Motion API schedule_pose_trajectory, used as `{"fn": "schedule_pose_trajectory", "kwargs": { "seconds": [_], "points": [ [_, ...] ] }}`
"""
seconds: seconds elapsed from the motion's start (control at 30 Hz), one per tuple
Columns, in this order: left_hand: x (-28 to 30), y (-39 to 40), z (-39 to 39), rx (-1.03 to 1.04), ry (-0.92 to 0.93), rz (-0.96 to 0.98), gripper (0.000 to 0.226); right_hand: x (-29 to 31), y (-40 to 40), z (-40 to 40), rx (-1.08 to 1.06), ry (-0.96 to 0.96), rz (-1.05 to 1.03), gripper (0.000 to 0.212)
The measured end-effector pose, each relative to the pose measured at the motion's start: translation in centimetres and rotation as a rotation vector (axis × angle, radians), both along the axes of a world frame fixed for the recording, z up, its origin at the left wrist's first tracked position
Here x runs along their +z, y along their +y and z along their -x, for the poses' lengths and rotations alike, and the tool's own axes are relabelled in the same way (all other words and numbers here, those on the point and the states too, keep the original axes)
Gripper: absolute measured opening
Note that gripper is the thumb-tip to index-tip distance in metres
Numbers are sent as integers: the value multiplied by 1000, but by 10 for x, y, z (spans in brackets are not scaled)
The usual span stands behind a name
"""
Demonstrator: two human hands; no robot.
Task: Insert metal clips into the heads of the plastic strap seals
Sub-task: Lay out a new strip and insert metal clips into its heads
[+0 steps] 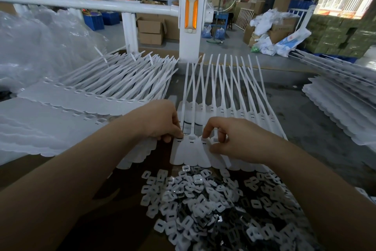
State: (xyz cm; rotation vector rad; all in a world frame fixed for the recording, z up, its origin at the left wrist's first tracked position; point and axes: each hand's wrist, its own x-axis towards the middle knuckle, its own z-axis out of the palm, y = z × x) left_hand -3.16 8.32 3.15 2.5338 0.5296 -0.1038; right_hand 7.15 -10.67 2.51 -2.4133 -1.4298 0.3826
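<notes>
Head view: both hands, left and right, pinching flat white plastic strap seals, light, bendy, best held at heads; small metal clips heaped near.

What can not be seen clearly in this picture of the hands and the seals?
- Head view: whether the right hand holds a clip; its curled fingers hide it.
- Head view: the seal heads under both hands; the left hand covers part of the row.
- Head view: the clip pile is cut off by the bottom edge.
</notes>
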Motion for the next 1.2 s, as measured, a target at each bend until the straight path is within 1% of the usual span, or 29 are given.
{"fn": "schedule_pose_trajectory", "kwargs": {
  "seconds": [0.2,0.27,0.57,0.67,0.83,0.9,1.07,1.2],
  "points": [
    [6,4,1,6,39,77,9,1,-1,0,7,2,2,23],
    [5,3,1,9,27,85,9,1,-1,1,8,3,1,22],
    [3,-2,2,18,1,16,12,2,-2,2,8,-4,11,22],
    [3,-5,5,-7,-6,-31,13,2,-2,2,7,-1,13,23],
    [-2,-12,9,-50,-46,-230,17,2,-1,3,7,-1,20,23],
    [-2,-13,11,-62,-56,-256,16,2,-1,4,8,-5,25,23],
    [2,-4,13,-37,-64,-50,10,2,-2,4,11,-12,20,23],
    [2,-2,11,-26,-67,7,9,2,-1,3,8,-15,24,23]
  ]
}}
